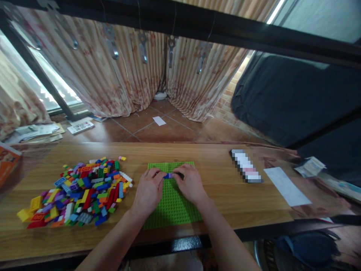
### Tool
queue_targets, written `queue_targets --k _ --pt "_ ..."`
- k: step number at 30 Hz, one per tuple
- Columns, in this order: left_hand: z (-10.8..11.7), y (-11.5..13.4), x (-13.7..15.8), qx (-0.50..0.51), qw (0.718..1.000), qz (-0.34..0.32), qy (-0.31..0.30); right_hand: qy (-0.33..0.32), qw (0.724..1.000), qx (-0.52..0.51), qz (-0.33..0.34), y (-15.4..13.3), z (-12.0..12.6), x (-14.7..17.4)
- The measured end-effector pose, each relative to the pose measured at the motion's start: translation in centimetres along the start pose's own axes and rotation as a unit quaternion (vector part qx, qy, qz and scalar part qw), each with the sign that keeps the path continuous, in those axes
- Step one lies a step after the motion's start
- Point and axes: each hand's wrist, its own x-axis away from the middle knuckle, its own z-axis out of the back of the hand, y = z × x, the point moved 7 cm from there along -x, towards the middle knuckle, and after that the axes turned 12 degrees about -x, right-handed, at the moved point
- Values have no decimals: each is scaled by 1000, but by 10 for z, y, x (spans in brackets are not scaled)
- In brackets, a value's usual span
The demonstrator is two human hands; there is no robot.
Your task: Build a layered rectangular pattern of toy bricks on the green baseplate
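Over the green board [177, 212], the left hand [148, 190] and right hand [190, 184] pinch a small, half-hidden blue-and-purple piece [168, 175]; whether it touches the board is hard to see. Farther right, a long thing [246, 165] is blurred.

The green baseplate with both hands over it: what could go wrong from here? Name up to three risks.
The small blue-and-purple piece sits between the fingertips of the left hand and right hand, so it could slip. Both hands cover part of the green baseplate, so misplacement may go unnoticed. The loose brick pile lies beside the left forearm, so a sideways sweep might scatter it.
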Motion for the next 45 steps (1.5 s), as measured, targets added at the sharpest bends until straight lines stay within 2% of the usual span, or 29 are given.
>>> queue_targets --k 10,17,27,32,37,42,45 --pt "-3 3 2 6 1000 -11 -1 5 1000 -9 -3 -2 -1 1" --pt "-1 11 7 -22 998 7 -60 2 999 -48 2 4 -5 0" --pt "-6 20 15 -100 987 11 -123 -1 995 -95 -38 11 -6 -2" --pt "-7 22 17 -101 988 13 -120 -5 996 -86 -29 11 -8 -3" --pt "-4 15 15 -59 991 26 -120 -37 994 -101 -2 13 -8 1" --pt "3 8 14 -15 996 16 -92 -51 997 -61 3 19 -10 5" --pt "8 -2 11 0 997 34 -63 -48 998 -45 11 21 -13 5"
